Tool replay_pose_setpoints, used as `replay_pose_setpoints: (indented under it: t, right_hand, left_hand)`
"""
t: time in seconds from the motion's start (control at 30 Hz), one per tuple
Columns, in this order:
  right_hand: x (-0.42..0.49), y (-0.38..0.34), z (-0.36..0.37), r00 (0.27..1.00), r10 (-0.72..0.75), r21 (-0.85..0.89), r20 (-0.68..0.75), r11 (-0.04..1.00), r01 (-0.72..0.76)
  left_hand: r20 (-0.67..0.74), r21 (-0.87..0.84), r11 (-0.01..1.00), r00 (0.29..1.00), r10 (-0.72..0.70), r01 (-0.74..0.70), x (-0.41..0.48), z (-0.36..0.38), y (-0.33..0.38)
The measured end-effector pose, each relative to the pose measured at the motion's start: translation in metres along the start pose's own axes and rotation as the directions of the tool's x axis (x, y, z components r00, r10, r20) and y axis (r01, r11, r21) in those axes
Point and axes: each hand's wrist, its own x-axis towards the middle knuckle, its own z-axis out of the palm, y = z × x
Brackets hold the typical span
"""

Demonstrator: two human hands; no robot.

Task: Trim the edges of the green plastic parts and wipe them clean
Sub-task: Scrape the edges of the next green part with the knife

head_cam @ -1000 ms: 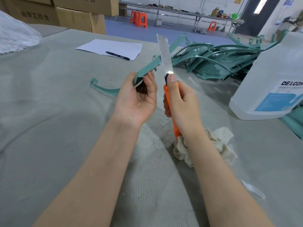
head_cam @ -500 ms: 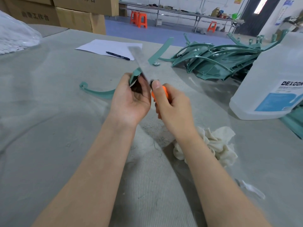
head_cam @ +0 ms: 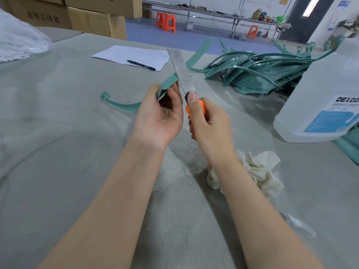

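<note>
The left hand (head_cam: 159,117) grips the curved green part (head_cam: 168,83) above the table (head_cam: 58,133) — its length running near-left to far-right — while the right hand (head_cam: 208,124), just beside, clasps the orange knife (head_cam: 183,80), blade crossing its edge.

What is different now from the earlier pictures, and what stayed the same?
The right hand tilted the knife leftward across the green part, then swung it partly back towards upright. The left hand kept gripping the part. Cloth, jug and pile stayed put.

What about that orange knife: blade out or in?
Out: the knife in the right hand shows a long bare blade sticking up.
</note>
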Motion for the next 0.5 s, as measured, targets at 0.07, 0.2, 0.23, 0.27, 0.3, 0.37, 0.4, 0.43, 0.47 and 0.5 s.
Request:
replay_pose_setpoints:
  t: [0.07,0.2,0.23,0.27,0.3,0.37,0.4,0.43,0.47,0.5]
  right_hand:
    - [-0.0003,-0.0004,0.0003,1.000,-0.003,-0.001,0.009,1.000,0.003]
    - [-0.0023,-0.0003,0.0007,0.999,-0.035,-0.019,0.033,0.999,0.036]
    - [-0.0034,-0.0005,0.0015,0.997,-0.052,-0.039,0.051,0.998,0.054]
    - [-0.0046,-0.0009,0.0026,0.995,-0.065,-0.062,0.072,0.996,0.070]
    - [-0.0056,-0.0009,0.0035,0.993,-0.071,-0.080,0.091,0.994,0.079]
    - [-0.0065,0.0001,0.0043,0.990,-0.081,-0.100,0.115,0.991,0.093]
    - [-0.0064,0.0006,0.0041,0.989,-0.087,-0.108,0.123,0.989,0.100]
    - [-0.0061,0.0011,0.0037,0.987,-0.091,-0.116,0.130,0.988,0.106]
    - [-0.0058,0.0015,0.0031,0.986,-0.094,-0.122,0.136,0.986,0.111]
    - [-0.0057,0.0015,0.0027,0.985,-0.099,-0.124,0.142,0.985,0.116]
  left_hand:
    - [0.003,0.006,1.000,1.000,0.007,-0.007,-0.0003,0.0000,0.0003]
    - [-0.008,0.043,0.998,0.999,0.045,-0.044,0.0018,-0.0009,-0.0018]
    - [-0.023,0.077,0.995,0.998,0.066,-0.064,0.0026,-0.0011,-0.0025]
    - [-0.036,0.107,0.991,0.996,0.082,-0.078,0.0031,-0.0011,-0.0030]
    - [-0.050,0.124,0.989,0.995,0.090,-0.083,0.0037,-0.0012,-0.0029]
    - [-0.064,0.106,0.991,0.994,0.089,-0.082,0.0038,-0.0010,-0.0012]
    - [-0.066,0.085,0.993,0.994,0.086,-0.080,0.0033,-0.0007,-0.0003]
    - [-0.068,0.067,0.994,0.994,0.085,-0.081,0.0032,-0.0006,0.0002]
    - [-0.066,0.053,0.995,0.994,0.085,-0.081,0.0035,-0.0011,0.0004]
    - [-0.062,0.044,0.996,0.995,0.081,-0.079,0.0039,-0.0015,0.0003]
